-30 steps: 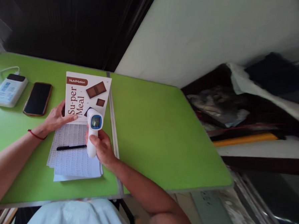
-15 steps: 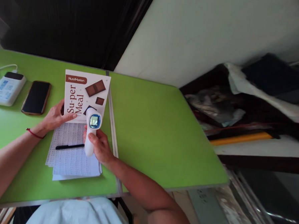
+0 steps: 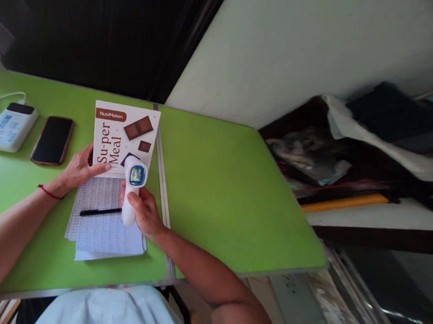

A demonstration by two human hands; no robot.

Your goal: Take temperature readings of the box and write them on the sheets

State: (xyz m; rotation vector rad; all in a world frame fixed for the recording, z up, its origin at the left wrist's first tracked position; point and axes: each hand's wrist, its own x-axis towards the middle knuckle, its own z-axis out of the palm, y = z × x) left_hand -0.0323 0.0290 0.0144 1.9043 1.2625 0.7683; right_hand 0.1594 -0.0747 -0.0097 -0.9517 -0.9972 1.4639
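My left hand (image 3: 83, 168) grips the lower left corner of a white box (image 3: 111, 122) marked "NutriMotion Su-per Meal", its thumb across the front and the other fingers partly hidden behind. In my right hand (image 3: 146, 209) is a white infrared thermometer (image 3: 129, 203) with a lit, blue-rimmed screen. The thermometer's head overlaps the box's lower right part in view; whether they touch, I cannot tell. Below the box lie sheets of paper (image 3: 107, 236) covered in rows of writing. A black pen (image 3: 99, 212) rests across them, one end hidden by the thermometer.
On the left of the green table (image 3: 229, 196) lie a phone (image 3: 53, 140) and a white power bank (image 3: 10, 128) with a cable plugged in. A metal-edged seam crosses the tabletop. Beyond its right end are shelves with cloth and a yellow bar (image 3: 345, 202).
Both hands keep their grip on the box and the thermometer, almost unmoved. The camera view has shifted slightly, and the thermometer's screen looks a little darker.
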